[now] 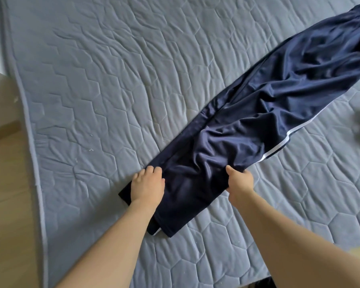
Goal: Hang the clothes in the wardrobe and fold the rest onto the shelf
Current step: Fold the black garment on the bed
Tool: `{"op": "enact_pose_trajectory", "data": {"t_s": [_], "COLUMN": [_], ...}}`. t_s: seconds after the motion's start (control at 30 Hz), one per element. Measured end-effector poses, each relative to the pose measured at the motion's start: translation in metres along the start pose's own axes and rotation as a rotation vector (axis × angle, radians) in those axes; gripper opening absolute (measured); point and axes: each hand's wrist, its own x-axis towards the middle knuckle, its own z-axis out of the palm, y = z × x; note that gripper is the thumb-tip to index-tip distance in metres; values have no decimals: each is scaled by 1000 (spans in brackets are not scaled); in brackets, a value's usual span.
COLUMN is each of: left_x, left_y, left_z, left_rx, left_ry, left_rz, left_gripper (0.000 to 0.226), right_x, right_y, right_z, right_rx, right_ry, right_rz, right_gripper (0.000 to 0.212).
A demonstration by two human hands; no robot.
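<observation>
One garment so far, and it isn't folded yet: the navy track trousers (268, 113) lie stretched slantwise across the grey quilted mattress (92, 80), legs stacked, waistband far off to the right. No wardrobe or shelf shows, so I'd judge most of the work remains. Pale wooden floor (6, 163) runs alongside. The left hand (147, 187) rests on the cuffs, grip unclear; the right hand (240, 181) pinches the trouser edge.

Person, seen from head camera: two bare forearms, no sleeves visible. Left hand (147, 185) and right hand (240, 183) bare; no gloves, rings, watch or wristbands. Fingers (152, 170) unadorned.
</observation>
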Motion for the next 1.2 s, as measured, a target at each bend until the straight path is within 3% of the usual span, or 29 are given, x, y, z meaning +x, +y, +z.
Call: {"op": "enact_pose_trajectory", "data": {"t_s": [0.1,0.17,0.23,0.4,0.5,0.6,0.67,0.73,0.8,0.93,1.03,1.13,1.2], "left_x": [8,12,16,30,37,39,38,36,36,43,54,68,75], "left_y": [-2,-1,2,20,22,8,-8,-27,-45,-56,-25,8,18], "left_z": [2,-2,-5,-6,-9,-16,-20,-23,-24,-21,-31,-35,-34], "left_rx": [51,-1,-52,89,55,-264,-594,-862,-945,-533,-515,-444,-344], "left_ry": [32,77,120,29,-7,-68,-151,-113,-106,-247,-166,-114,-96], "left_rz": [70,85,120,157,130,65,-82,-261,-414,-442,-285,-100,-66], "left_gripper": [20,21,26,20,22,13,17,24,28,25,27,27,20], "right_x": [2,4,4,4,-1,-3,-4,-6,-11,-21,-19,-20,-21], "right_y": [8,10,10,10,4,5,13,19,24,34,35,34,41], "right_z": [-1,-3,-4,-6,-6,-9,-10,-8,-2,19,26,25,22], "right_rx": [6,13,34,42,202,248,186,162,107,93,130,195,182], "right_ry": [33,8,-11,-61,-144,-213,-192,-151,-154,-143,-132,-214,-215], "right_rz": [-17,-14,-12,15,111,115,66,52,62,138,164,149,124], "right_gripper": [7,14,8,8,19,25,27,29,17,8,20,14,19]}}
